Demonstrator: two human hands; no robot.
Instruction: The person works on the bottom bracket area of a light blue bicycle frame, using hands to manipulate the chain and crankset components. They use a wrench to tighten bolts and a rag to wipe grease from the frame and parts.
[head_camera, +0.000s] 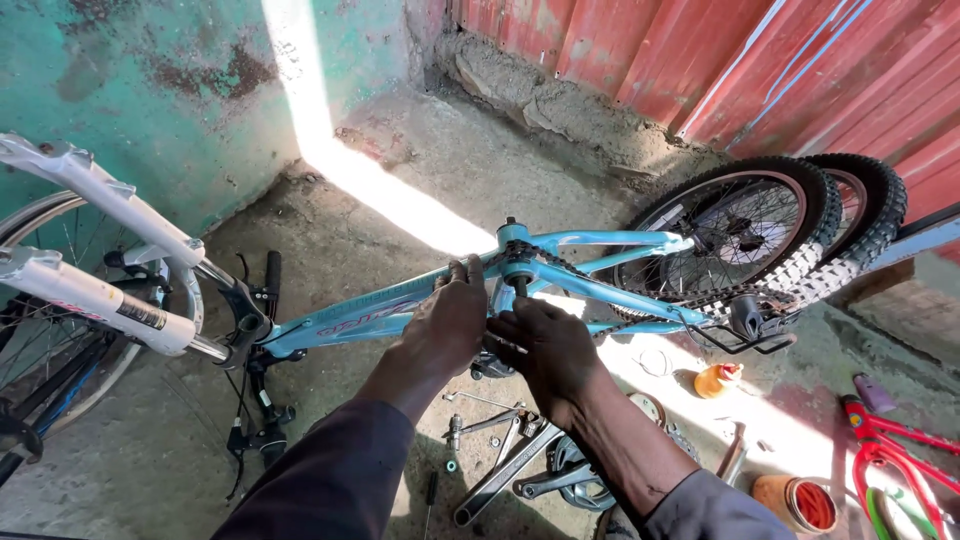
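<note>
Sleeves: dark, nearest the camera
Left hand (447, 325): fingers wrapped over blue bike frame (380, 318)
Right hand (548, 350): fingers curled at the frame's bottom bracket; grasp unclear
Orange tub (797, 503): right of frame, holding red stuff
Small orange bottle (717, 379): below rear wheel (745, 235)

You are working in a rough outdoor bicycle repair spot. A light blue bicycle frame (560, 275) is lying upside down on a bare concrete floor (150, 440), spare knobby wheels (800, 230) are leaning against a red corrugated metal wall (720, 60), and wrenches (500, 450) and crank parts (565, 480) are lying scattered beside a peeling green wall (130, 90).
</note>
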